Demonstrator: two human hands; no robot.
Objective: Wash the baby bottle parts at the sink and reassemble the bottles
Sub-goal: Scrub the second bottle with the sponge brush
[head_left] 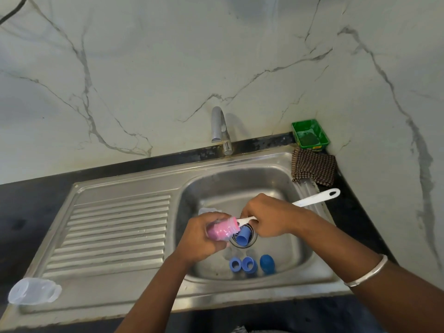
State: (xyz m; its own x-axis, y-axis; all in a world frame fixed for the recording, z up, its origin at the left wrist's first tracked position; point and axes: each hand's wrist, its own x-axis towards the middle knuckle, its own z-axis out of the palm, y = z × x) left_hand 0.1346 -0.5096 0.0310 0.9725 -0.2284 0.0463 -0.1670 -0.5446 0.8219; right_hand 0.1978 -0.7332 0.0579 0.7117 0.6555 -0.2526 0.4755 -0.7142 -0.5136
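My left hand (200, 236) grips a clear bottle (222, 228) over the sink (288, 236); my right hand (266, 218) grasps the white brush (314, 199) pushed inside it.

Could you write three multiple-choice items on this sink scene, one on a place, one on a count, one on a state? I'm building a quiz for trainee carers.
1. Where does the clear bottle lie?
A. on the near left corner of the drainboard
B. in the basin
C. beside the green tub

2. How many blue parts lie in a row at the near side of the basin?
A. one
B. three
C. five

3. What is the right hand doing?
A. resting flat on the counter
B. turning the tap
C. gripping the white brush handle

Answers: 1 A, it rests by the ribbed drainboard, outside the basin. 2 B, two rings and a darker cap lie side by side. 3 C, the fingers curl round the handle, whose pink head sits in the bottle held by the left hand.
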